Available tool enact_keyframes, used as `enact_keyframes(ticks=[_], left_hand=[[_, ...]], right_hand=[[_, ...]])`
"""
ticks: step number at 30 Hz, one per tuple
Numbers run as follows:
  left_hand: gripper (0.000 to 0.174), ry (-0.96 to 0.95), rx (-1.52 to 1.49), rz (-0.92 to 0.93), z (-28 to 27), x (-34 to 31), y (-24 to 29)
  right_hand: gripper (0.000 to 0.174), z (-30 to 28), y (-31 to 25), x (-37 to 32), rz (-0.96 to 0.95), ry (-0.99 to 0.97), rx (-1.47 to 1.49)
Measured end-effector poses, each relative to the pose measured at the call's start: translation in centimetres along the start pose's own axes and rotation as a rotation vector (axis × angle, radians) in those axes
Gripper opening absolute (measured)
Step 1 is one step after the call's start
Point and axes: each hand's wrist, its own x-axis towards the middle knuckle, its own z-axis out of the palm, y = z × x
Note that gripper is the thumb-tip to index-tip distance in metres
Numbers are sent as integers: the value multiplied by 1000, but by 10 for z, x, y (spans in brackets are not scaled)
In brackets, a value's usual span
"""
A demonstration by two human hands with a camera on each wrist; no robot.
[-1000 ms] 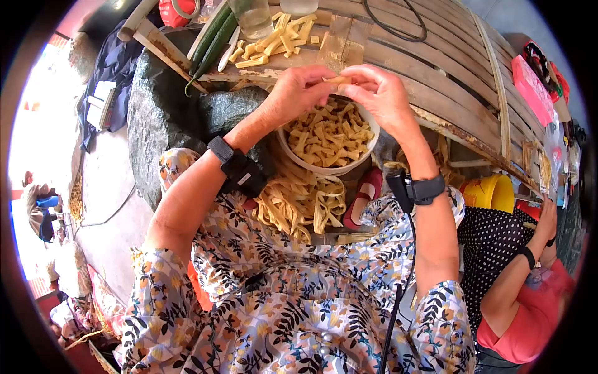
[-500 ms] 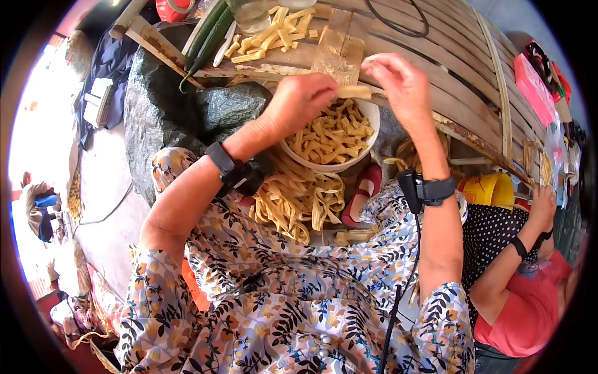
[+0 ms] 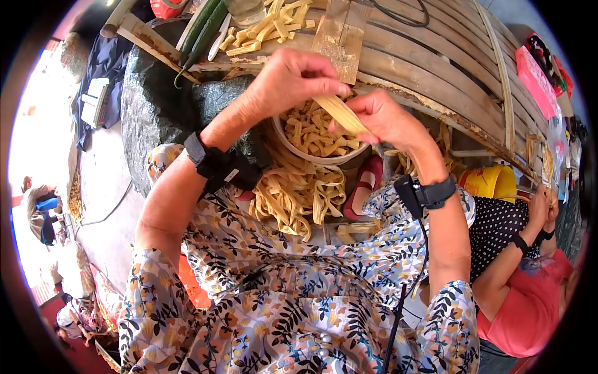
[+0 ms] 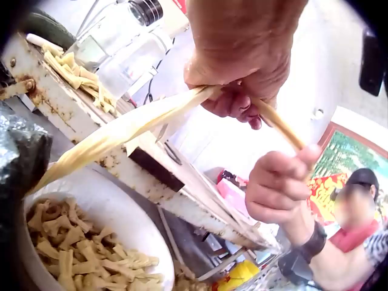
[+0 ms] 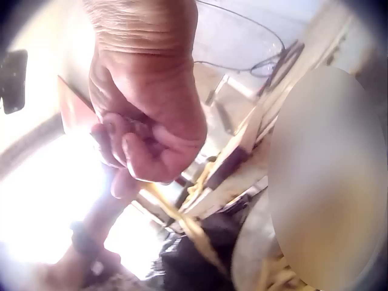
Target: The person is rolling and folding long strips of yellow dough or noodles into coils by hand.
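Observation:
A long pale yellow ribbed strip point(image 3: 341, 115) stretches between the two hands above the bowl. My left hand point(image 3: 298, 80) grips it from above, thumb along the strip. At its other end, my right hand point(image 3: 391, 122) pinches it between thumb and fingers. In the left wrist view, a loose length of the strip point(image 4: 121, 130) trails from the left hand down past the bowl's rim. The white bowl point(image 3: 311, 157) below holds many short pieces point(image 3: 321, 134), pinched in at the middle and flared at the ends.
Beyond the bowl stands a slatted bench point(image 3: 417, 68) with cut yellow pieces point(image 3: 271, 31), a glass jar point(image 3: 246, 11) and green cucumbers point(image 3: 202, 34). A heap of long strips point(image 3: 293, 196) lies below the bowl, near a red shoe point(image 3: 364, 187). Another person point(image 3: 523, 293) sits at right.
The hands were together over the bowl, then parted, with the strip's end jutting from the left hand. Now the right hand has come back and pinches that strip, with more of it showing.

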Motion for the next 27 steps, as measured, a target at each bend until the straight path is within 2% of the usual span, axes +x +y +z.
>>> enact_keyframes(ticks=[1,3,4,5,7,8,9,10,11,13,16,17,19,20,22,23,25,27], left_hand=[[12,39,-12,46,-5,2,5],[15,86,-84,-11,-17,4,17],[17,154,-174,-25,-15,5,14],[16,131,-263,-97,-10,6,11],[17,74,-363,-412,12,5,9],[17,-143,-543,-341,22,6,-19],[20,-323,-1025,-249,30,2,-33],[28,-357,-1112,-316,38,-1,-38],[37,-395,-1198,-383,46,-3,-43],[37,-394,-1280,-344,56,-6,-46],[34,-410,-1368,-321,59,-7,-53],[33,-414,-1394,-319,60,-8,-56],[25,-152,-1263,-425,58,-4,-46],[22,-8,-1203,-440,59,-3,-41],[19,268,-1000,-420,57,0,-31],[19,312,-902,-382,55,0,-25],[20,396,-708,-308,51,-2,-11],[24,299,-591,-244,48,-5,-23]], right_hand=[[23,5,-6,-4,-25,-128,96],[37,13,-27,-14,-211,-312,334],[46,13,-27,-14,-385,-289,343],[49,10,-25,-9,-488,-268,391],[44,3,-22,-3,-427,-3,252],[43,3,-18,1,-397,83,167],[42,5,-14,6,-366,168,84],[42,8,-9,9,-332,253,3],[33,15,-6,10,-364,297,54],[27,11,-2,9,-235,382,-91],[30,8,7,14,-202,391,-289],[29,6,11,17,-323,462,-448],[28,2,15,21,-569,606,-768],[25,2,14,21,-701,780,-959],[26,3,13,20,-663,918,-1012],[27,4,13,20,-646,988,-1037],[25,2,18,23,-441,847,-772],[23,-6,24,28,-266,622,-431]])
